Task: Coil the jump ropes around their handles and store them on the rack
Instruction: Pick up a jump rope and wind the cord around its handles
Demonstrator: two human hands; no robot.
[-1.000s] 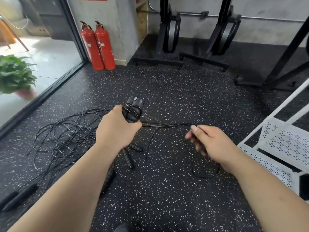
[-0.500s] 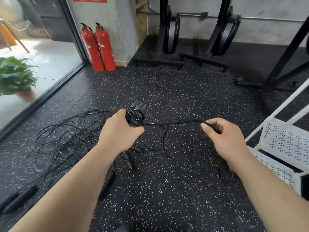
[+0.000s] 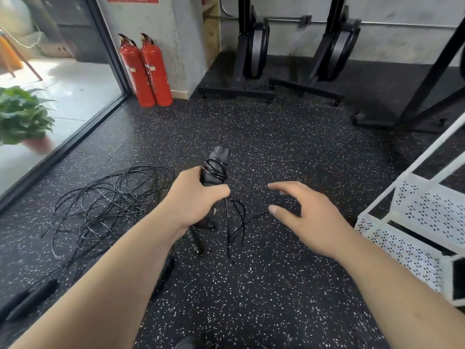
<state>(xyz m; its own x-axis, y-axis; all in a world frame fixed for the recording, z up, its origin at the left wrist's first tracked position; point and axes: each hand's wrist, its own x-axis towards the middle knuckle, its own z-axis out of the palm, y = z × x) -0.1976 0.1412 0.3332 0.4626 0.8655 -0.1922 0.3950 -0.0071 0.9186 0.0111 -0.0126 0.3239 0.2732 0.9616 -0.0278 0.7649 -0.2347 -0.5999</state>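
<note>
left hand (image 3: pixel 192 200) grips the rope-wound handles (image 3: pixel 215 170) upright — right hand (image 3: pixel 310 217) hovers beside, fingers spread, holding nothing; loose rope (image 3: pixel 235 222) dangles below.

Left hand (image 3: pixel 193 199) grips black handle (image 3: pixel 218 157), tilted slightly right. Few rope turns (image 3: pixel 214 170) wound just above fist. Right hand (image 3: pixel 312 220) hovers beside it, fingers spread, holding nothing (edges blurred). Loose rope tail (image 3: pixel 236 222) dangles below left fist over speckled floor (image 3: pixel 276 285). Tangle of black ropes (image 3: pixel 105 205) on floor at left, spare handle (image 3: pixel 194 241) beneath left wrist. White perforated rack (image 3: pixel 427 210) at right edge. Two red extinguishers (image 3: pixel 146 71) against wall.
</note>
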